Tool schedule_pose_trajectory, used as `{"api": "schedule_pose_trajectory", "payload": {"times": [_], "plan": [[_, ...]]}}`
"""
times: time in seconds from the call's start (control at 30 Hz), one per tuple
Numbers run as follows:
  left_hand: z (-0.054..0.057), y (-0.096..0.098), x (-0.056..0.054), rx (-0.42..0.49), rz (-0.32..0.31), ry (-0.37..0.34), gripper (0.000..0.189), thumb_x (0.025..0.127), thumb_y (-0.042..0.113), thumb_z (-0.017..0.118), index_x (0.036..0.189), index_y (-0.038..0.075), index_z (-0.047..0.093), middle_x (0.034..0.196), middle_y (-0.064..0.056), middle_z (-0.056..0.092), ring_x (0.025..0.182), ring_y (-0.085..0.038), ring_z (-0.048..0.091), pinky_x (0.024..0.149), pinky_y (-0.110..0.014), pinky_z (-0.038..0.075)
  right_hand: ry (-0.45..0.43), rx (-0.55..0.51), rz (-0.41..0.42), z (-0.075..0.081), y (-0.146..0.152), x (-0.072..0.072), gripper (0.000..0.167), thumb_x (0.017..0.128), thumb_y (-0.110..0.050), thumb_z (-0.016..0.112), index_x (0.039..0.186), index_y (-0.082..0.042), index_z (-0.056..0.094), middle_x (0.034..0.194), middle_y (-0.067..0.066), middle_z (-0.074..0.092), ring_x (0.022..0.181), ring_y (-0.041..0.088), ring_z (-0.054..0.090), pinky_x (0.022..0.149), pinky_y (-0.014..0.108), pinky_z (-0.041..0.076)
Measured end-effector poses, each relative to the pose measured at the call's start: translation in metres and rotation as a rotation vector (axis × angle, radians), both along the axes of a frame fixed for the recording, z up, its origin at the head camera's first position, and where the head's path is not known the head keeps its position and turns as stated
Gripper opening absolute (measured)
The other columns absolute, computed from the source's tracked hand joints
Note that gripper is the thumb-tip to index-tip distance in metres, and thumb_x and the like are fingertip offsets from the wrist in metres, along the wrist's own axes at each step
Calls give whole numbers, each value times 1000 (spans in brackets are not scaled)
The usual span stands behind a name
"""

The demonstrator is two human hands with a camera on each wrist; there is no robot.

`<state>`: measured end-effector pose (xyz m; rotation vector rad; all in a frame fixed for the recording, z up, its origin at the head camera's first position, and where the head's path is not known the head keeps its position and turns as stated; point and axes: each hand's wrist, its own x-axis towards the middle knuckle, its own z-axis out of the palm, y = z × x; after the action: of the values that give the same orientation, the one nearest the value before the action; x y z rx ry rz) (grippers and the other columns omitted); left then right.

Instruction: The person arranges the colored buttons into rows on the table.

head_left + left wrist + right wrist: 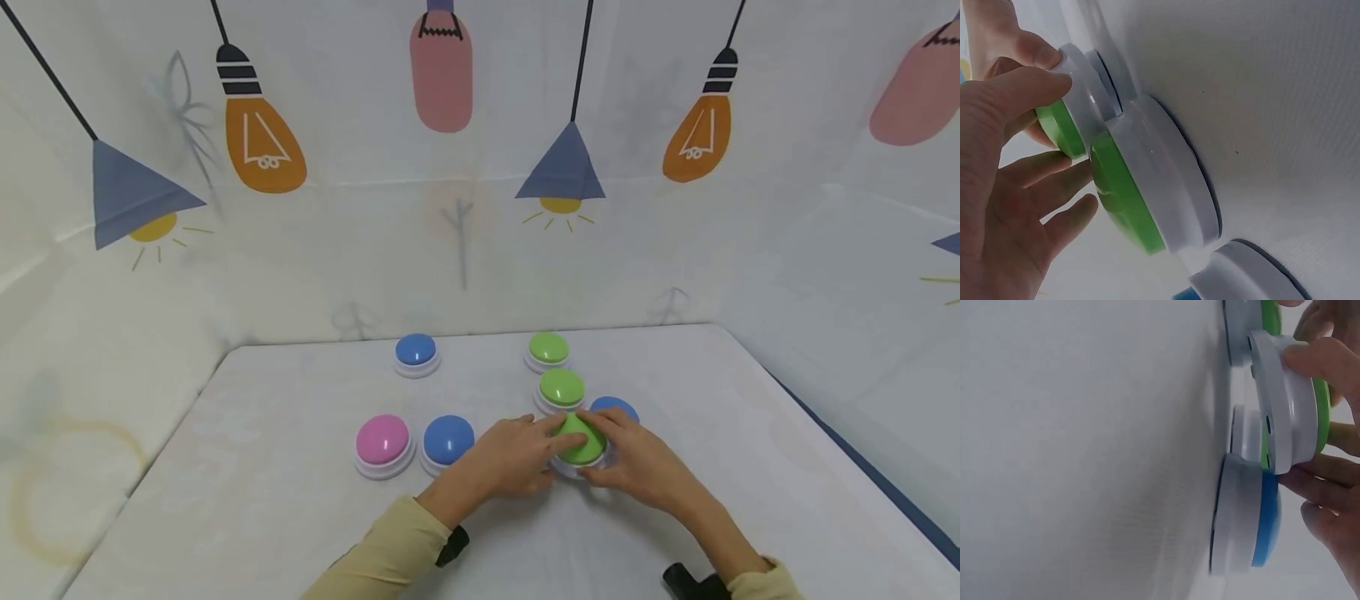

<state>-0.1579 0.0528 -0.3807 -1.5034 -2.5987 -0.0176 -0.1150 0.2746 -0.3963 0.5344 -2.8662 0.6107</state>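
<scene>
My right hand (637, 462) grips a push button with a green dome (583, 446) by its white base, thumb on the near side, fingers across the far side. In the right wrist view that green button (1297, 400) is tilted and its underside shows, off the table. My left hand (513, 458) reaches in from the other side, with its index finger lying straight across the green dome and its other fingers spread. Beneath the left hand stands another green button (1135, 181), hidden in the head view. A blue button (615, 408) stands right beside the held one.
A second blue button (448, 440) and a pink button (383, 442) stand left of my left hand. Farther back are another blue button (416, 352) and two green buttons (548, 348), (562, 387). The white table (262, 467) meets a printed cloth wall (375, 258) behind.
</scene>
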Motion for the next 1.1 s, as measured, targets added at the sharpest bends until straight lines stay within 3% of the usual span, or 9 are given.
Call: {"api": "schedule_pose_trajectory", "payload": {"times": [0.2,0.37,0.53,0.77,1.1], "plan": [[-2,1,-2,-2,-23,8,62,88,35,72,145,31,48,149,-4,48,107,-16,66,97,-35,53,14,36,8,-3,0,-1,73,74,-32,86,137,-8,57,125,5,57,109,24,62,88,44,56],[-3,5,-3,3,-28,24,63,87,35,72,145,31,48,147,-4,50,103,-17,67,91,-33,55,43,66,13,-4,4,-4,75,73,-31,87,137,-7,57,128,9,58,113,29,62,87,46,56],[-4,9,-4,-4,0,-6,64,88,35,72,146,32,47,149,-3,49,104,-21,67,81,-31,58,74,104,30,-4,7,-8,75,71,-31,88,135,-6,58,126,9,59,112,26,61,87,44,57],[-6,12,-8,-19,41,-71,65,88,34,71,148,32,45,152,-6,46,118,-26,62,89,-35,56,75,83,25,-5,7,-13,74,71,-28,88,135,-6,58,125,10,59,108,25,61,85,44,57],[-6,13,-9,-47,21,-56,66,87,37,72,148,31,46,153,-4,44,119,-17,62,102,-36,49,-14,69,28,-1,5,-10,73,75,-30,86,137,-5,57,136,18,55,130,51,45,96,57,50]]}}
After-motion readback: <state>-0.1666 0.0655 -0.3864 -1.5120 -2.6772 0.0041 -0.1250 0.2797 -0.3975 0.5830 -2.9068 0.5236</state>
